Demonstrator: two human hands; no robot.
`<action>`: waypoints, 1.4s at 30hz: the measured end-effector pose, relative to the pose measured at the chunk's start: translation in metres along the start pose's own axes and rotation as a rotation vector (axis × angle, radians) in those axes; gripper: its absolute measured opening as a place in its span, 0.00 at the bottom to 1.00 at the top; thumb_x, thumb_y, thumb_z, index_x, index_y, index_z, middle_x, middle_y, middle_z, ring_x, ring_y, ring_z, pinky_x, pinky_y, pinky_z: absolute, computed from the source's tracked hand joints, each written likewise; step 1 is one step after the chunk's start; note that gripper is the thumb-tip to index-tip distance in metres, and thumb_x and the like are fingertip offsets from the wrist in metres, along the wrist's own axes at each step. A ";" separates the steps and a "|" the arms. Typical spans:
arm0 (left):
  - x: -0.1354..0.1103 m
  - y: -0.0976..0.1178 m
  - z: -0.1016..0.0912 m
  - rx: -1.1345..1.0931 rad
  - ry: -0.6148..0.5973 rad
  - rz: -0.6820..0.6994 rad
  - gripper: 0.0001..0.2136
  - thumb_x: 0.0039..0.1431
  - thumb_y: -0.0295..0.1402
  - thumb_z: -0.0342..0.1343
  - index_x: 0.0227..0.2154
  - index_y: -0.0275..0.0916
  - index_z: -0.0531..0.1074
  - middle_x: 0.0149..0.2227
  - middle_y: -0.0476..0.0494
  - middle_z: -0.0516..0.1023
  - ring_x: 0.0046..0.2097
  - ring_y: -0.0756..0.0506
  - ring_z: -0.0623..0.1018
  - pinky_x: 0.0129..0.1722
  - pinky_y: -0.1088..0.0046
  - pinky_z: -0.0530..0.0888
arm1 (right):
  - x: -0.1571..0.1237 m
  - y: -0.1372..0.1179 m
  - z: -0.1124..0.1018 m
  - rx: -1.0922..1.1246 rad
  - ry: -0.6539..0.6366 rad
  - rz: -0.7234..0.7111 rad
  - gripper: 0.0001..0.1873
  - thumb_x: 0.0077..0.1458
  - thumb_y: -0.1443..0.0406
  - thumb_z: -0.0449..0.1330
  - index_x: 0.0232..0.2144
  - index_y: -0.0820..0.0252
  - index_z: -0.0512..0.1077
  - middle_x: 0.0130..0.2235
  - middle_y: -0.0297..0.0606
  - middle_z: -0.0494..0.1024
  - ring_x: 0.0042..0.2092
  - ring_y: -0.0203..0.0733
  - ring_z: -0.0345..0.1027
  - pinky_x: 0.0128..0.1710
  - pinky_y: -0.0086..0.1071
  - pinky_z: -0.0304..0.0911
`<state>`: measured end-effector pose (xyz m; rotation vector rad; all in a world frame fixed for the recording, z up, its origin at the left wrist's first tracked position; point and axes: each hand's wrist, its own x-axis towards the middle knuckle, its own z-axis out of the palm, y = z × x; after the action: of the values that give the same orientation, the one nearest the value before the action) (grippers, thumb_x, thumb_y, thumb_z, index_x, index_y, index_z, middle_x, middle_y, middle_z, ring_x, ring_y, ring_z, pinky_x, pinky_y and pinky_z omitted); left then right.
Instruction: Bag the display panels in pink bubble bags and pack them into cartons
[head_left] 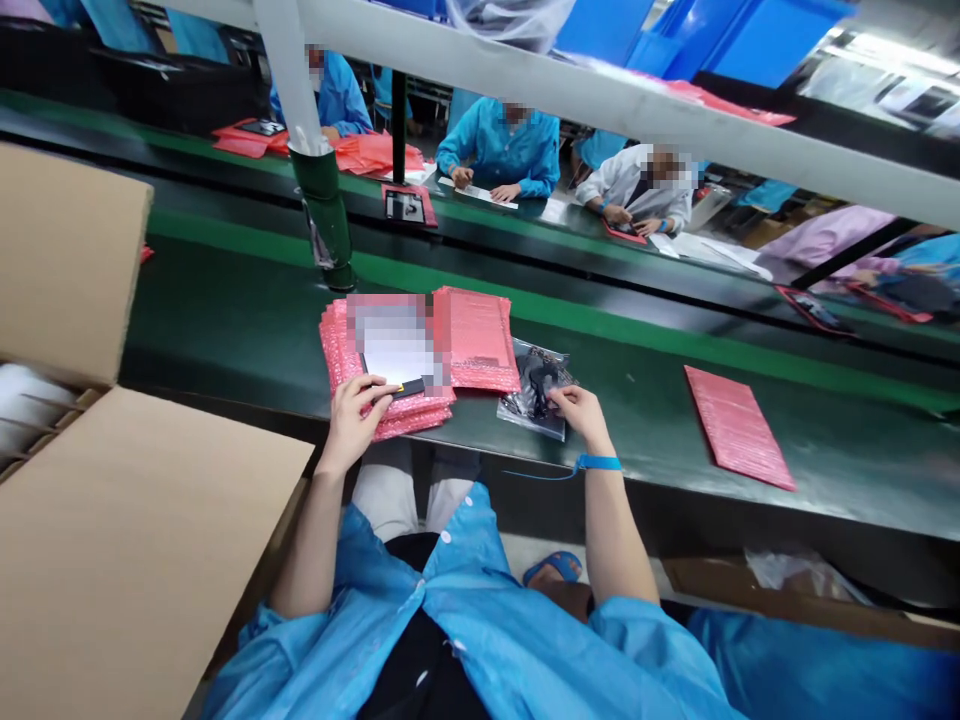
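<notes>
A blurred patch hides what tops the pink stack (339, 352).

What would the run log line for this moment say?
left hand: on pink bag stack | right hand: on clear bag | belt: loose pink bag

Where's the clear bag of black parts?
The clear bag lies centre of the head view, right of the pink bag stacks, touched by the right hand.

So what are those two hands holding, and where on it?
The right hand grips the clear bag at its near right edge; the left hand only rests on the pink bubble-bag stack.
</notes>
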<state>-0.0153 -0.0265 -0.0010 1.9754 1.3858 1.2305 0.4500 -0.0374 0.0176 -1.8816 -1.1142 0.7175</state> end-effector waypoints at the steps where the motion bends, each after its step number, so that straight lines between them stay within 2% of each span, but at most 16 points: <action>1: 0.000 0.001 -0.001 0.003 -0.004 -0.003 0.12 0.75 0.41 0.57 0.51 0.50 0.86 0.56 0.42 0.82 0.61 0.37 0.76 0.70 0.50 0.68 | -0.002 -0.001 -0.002 0.021 0.013 -0.011 0.34 0.37 0.35 0.73 0.27 0.57 0.73 0.26 0.38 0.77 0.30 0.41 0.68 0.31 0.35 0.65; 4: 0.001 0.004 -0.002 0.023 -0.022 -0.015 0.12 0.75 0.39 0.57 0.52 0.50 0.85 0.57 0.43 0.81 0.61 0.38 0.76 0.70 0.50 0.69 | -0.008 -0.009 -0.004 0.073 0.040 -0.055 0.36 0.39 0.31 0.70 0.27 0.55 0.71 0.24 0.32 0.71 0.28 0.38 0.61 0.28 0.33 0.59; 7: 0.001 0.007 -0.003 0.036 -0.031 -0.012 0.12 0.75 0.38 0.57 0.52 0.51 0.85 0.57 0.43 0.81 0.62 0.38 0.75 0.70 0.51 0.69 | -0.016 -0.030 0.011 0.240 -0.029 -0.084 0.35 0.42 0.32 0.71 0.31 0.53 0.69 0.25 0.30 0.70 0.26 0.36 0.60 0.27 0.32 0.58; 10: 0.002 0.007 -0.004 0.038 -0.036 -0.017 0.12 0.76 0.37 0.57 0.51 0.51 0.85 0.57 0.43 0.81 0.62 0.38 0.75 0.70 0.52 0.69 | -0.027 -0.066 0.049 0.386 -0.274 -0.104 0.33 0.43 0.38 0.77 0.36 0.53 0.72 0.31 0.36 0.79 0.28 0.38 0.67 0.30 0.33 0.64; 12: 0.003 0.008 -0.004 0.044 -0.037 -0.025 0.12 0.76 0.37 0.57 0.52 0.51 0.85 0.57 0.43 0.81 0.63 0.39 0.75 0.71 0.52 0.68 | -0.034 -0.095 0.084 0.355 -0.513 -0.153 0.31 0.47 0.40 0.77 0.38 0.54 0.74 0.35 0.39 0.82 0.32 0.40 0.72 0.33 0.34 0.69; 15: 0.002 0.010 -0.004 0.046 -0.031 -0.019 0.11 0.76 0.36 0.57 0.51 0.51 0.85 0.57 0.43 0.81 0.63 0.38 0.75 0.70 0.52 0.68 | -0.037 -0.139 0.134 0.206 -0.826 -0.293 0.29 0.55 0.40 0.72 0.39 0.56 0.75 0.35 0.39 0.82 0.33 0.41 0.74 0.35 0.35 0.71; 17: 0.001 0.011 -0.004 0.039 -0.028 -0.023 0.10 0.76 0.36 0.57 0.50 0.50 0.84 0.56 0.44 0.82 0.63 0.38 0.75 0.70 0.51 0.68 | -0.034 -0.163 0.160 0.070 -0.945 -0.411 0.28 0.60 0.40 0.68 0.40 0.58 0.75 0.34 0.38 0.81 0.33 0.41 0.73 0.35 0.35 0.69; 20: -0.001 0.014 -0.004 0.015 -0.018 -0.062 0.08 0.75 0.36 0.58 0.50 0.48 0.81 0.57 0.43 0.82 0.64 0.38 0.75 0.69 0.52 0.69 | -0.023 -0.190 0.184 -0.141 -1.048 -0.547 0.23 0.66 0.45 0.64 0.39 0.59 0.73 0.31 0.35 0.80 0.32 0.40 0.73 0.33 0.33 0.65; 25: -0.001 0.017 -0.006 -0.027 0.007 -0.090 0.08 0.75 0.37 0.58 0.52 0.47 0.77 0.56 0.43 0.83 0.63 0.37 0.75 0.68 0.54 0.70 | -0.007 -0.209 0.200 -0.365 -1.157 -0.671 0.18 0.68 0.51 0.63 0.32 0.56 0.68 0.27 0.31 0.75 0.28 0.36 0.65 0.30 0.32 0.57; 30: 0.000 0.017 -0.007 -0.024 -0.005 -0.106 0.07 0.75 0.37 0.59 0.51 0.47 0.77 0.57 0.43 0.83 0.64 0.37 0.75 0.68 0.54 0.69 | -0.001 -0.212 0.201 -0.345 -1.248 -0.608 0.20 0.69 0.49 0.62 0.33 0.57 0.68 0.29 0.31 0.76 0.28 0.35 0.63 0.29 0.32 0.55; 34: -0.001 0.017 -0.007 -0.035 0.003 -0.100 0.07 0.75 0.37 0.59 0.51 0.48 0.77 0.56 0.45 0.84 0.64 0.38 0.76 0.69 0.55 0.69 | -0.004 -0.212 0.200 -0.365 -1.234 -0.614 0.21 0.69 0.48 0.62 0.32 0.57 0.69 0.28 0.30 0.75 0.28 0.34 0.61 0.30 0.32 0.53; 42: -0.001 0.017 -0.006 -0.036 0.007 -0.111 0.07 0.75 0.36 0.59 0.52 0.48 0.77 0.57 0.45 0.83 0.64 0.38 0.75 0.69 0.54 0.68 | -0.009 -0.214 0.203 -0.481 -1.130 -0.708 0.18 0.69 0.54 0.62 0.31 0.57 0.67 0.28 0.30 0.73 0.30 0.35 0.60 0.33 0.33 0.51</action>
<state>-0.0117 -0.0350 0.0149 1.8452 1.4465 1.2048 0.1947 0.0868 0.0999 -1.1423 -2.6650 1.1668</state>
